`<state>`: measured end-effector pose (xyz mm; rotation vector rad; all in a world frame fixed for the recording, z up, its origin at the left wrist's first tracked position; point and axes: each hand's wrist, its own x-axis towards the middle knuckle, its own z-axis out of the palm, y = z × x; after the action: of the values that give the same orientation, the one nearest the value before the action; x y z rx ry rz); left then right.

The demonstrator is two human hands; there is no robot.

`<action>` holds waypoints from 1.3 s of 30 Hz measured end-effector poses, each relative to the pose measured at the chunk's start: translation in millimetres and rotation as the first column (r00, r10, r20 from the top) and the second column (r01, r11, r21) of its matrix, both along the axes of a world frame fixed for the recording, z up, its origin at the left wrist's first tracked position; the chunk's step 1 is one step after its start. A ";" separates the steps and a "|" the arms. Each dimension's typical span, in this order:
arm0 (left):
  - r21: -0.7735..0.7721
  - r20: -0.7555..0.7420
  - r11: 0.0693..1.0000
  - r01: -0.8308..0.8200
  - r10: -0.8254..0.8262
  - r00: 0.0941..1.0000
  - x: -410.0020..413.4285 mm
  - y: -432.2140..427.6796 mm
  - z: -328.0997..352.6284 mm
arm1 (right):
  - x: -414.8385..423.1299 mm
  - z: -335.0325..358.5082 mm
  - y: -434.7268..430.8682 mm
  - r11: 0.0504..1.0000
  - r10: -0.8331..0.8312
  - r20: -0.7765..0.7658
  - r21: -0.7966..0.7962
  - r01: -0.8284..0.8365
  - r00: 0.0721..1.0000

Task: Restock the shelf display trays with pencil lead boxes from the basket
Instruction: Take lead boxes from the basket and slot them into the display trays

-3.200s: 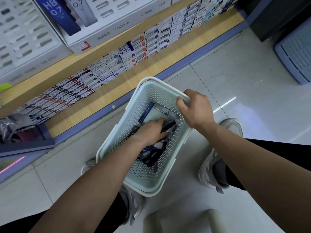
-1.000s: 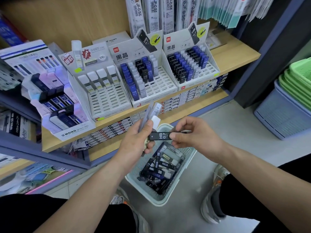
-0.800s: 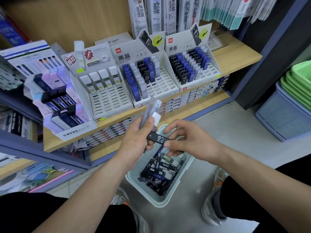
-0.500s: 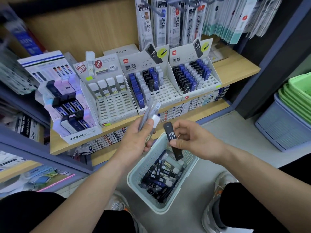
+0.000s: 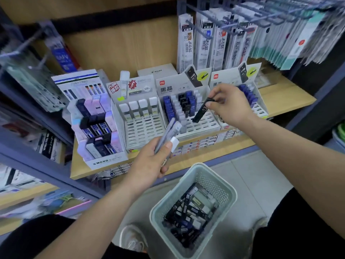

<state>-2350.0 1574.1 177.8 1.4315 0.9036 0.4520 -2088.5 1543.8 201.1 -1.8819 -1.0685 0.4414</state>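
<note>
My right hand (image 5: 228, 105) pinches a black HB 0.7 lead box (image 5: 202, 110) by its top end. The box hangs tilted over the slotted floor of the middle white display tray (image 5: 201, 126), beside its rows of blue, white and black boxes. My left hand (image 5: 151, 163) grips a small bunch of grey and white lead boxes (image 5: 170, 133) in front of the shelf edge. The pale green perforated basket (image 5: 220, 181) stands on the floor below, with several dark and white lead boxes inside.
A white tray with white-capped boxes (image 5: 139, 126) stands left of the middle tray, a MONO display (image 5: 97, 131) further left, another tray (image 5: 260, 109) at right. Refill packs hang on hooks (image 5: 207, 40) above. The wooden shelf (image 5: 285, 98) ends at right.
My right hand has carried the black box up from near the basket to the middle tray. The view has tilted up. My left hand still holds its bunch.
</note>
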 end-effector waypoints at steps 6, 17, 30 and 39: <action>-0.020 0.016 0.999 -0.038 0.038 0.999 7.0 15.0 -12.0 | 8.0 -29.8 28.2 0.998 0.035 0.074 -0.045 -0.032 0.997; -0.047 0.036 0.997 -0.058 0.059 0.998 8.3 24.2 -17.7 | -0.7 -36.5 43.4 0.992 0.108 0.184 -0.084 -0.094 0.977; -0.064 0.063 0.997 -0.046 0.051 0.997 5.0 17.3 -14.2 | -14.4 -38.7 49.1 0.981 0.188 0.405 -0.126 -0.149 0.895; -0.050 0.053 0.999 0.004 -0.001 0.999 16.4 12.9 -7.6 | -59.0 -1.4 17.4 0.885 0.462 -0.162 0.017 -0.465 0.872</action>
<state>-2333.6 1587.0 170.2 1.3691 0.8653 0.4605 -2147.5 1561.2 199.7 -1.5628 -1.4090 0.8703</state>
